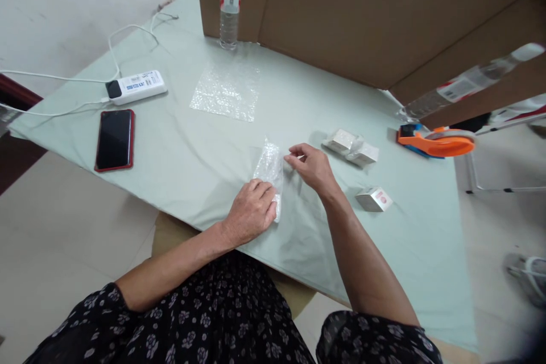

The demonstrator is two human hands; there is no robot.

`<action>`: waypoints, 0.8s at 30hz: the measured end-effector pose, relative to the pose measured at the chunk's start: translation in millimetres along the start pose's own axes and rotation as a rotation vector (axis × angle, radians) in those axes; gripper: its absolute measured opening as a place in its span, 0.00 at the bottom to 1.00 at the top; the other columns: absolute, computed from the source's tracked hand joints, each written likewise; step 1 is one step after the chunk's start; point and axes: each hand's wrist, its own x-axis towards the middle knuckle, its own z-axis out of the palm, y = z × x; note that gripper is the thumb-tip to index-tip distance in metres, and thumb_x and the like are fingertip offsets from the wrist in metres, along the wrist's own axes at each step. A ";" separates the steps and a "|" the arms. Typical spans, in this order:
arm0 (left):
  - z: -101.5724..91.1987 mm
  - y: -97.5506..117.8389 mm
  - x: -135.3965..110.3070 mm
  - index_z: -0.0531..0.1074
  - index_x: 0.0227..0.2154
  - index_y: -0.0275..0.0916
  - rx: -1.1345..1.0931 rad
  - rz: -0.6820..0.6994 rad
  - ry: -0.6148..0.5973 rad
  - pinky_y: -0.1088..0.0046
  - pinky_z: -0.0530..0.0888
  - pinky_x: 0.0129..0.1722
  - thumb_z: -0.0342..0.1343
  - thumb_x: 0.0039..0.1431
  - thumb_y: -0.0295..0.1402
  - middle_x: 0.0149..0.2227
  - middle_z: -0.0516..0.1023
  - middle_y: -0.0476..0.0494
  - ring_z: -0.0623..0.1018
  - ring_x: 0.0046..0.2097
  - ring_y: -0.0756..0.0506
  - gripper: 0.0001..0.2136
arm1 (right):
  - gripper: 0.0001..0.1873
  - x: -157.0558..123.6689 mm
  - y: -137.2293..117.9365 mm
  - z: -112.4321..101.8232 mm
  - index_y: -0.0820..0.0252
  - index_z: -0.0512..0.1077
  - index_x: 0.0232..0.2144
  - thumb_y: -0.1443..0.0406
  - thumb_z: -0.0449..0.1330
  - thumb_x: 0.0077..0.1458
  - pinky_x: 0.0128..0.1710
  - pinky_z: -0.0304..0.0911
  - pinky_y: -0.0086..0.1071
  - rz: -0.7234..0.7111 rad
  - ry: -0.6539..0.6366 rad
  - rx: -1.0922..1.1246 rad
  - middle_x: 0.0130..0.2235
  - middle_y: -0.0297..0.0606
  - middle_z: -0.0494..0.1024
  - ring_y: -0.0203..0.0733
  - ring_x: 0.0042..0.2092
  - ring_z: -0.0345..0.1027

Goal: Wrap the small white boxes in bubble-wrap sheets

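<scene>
A folded piece of bubble wrap lies on the pale green tablecloth near the front edge. My left hand is closed over its near end, with the fingers curled and pressing it down. Under those fingers, whatever the wrap may contain is hidden. At the wrap's right edge is my right hand, thumb and forefinger pinched together. Too small to make out is what, if anything, sits between those fingertips. Right of my right hand are two wrapped small boxes and one unwrapped white box.
A flat bubble wrap sheet lies farther back. To the left are a phone and a white cabled device. An orange tape dispenser stands at right. Two water bottles flank a large cardboard panel behind.
</scene>
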 end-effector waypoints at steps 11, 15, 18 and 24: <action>5.9 -2.5 -2.6 0.74 0.46 0.31 -0.014 0.022 0.080 0.57 0.73 0.55 0.49 0.66 0.28 0.48 0.78 0.34 0.71 0.50 0.38 0.12 | 0.16 29.5 -3.0 25.3 0.58 0.68 0.23 0.55 0.69 0.41 0.27 0.54 0.31 0.225 -0.142 0.191 0.22 0.27 0.66 0.33 0.26 0.58; 6.0 -3.0 -2.9 0.74 0.47 0.31 -0.033 0.027 0.095 0.57 0.73 0.55 0.49 0.66 0.28 0.48 0.78 0.35 0.72 0.50 0.38 0.12 | 0.18 30.0 -2.7 29.6 0.58 0.65 0.19 0.54 0.69 0.36 0.25 0.48 0.30 0.229 -0.190 0.317 0.20 0.26 0.61 0.31 0.25 0.52; 6.1 -3.2 -3.1 0.74 0.47 0.31 -0.048 0.029 0.093 0.57 0.74 0.54 0.48 0.67 0.28 0.47 0.78 0.34 0.72 0.49 0.38 0.12 | 0.19 27.7 -6.6 29.4 0.59 0.66 0.19 0.53 0.69 0.34 0.25 0.46 0.30 0.237 -0.237 0.459 0.20 0.25 0.61 0.31 0.25 0.51; 7.5 -3.6 -4.2 0.74 0.47 0.32 -0.067 0.010 0.089 0.57 0.73 0.55 0.47 0.67 0.28 0.47 0.77 0.34 0.73 0.50 0.39 0.12 | 0.17 19.2 -13.3 31.8 0.60 0.71 0.21 0.55 0.69 0.35 0.29 0.52 0.31 0.158 -0.157 0.613 0.23 0.29 0.67 0.33 0.28 0.57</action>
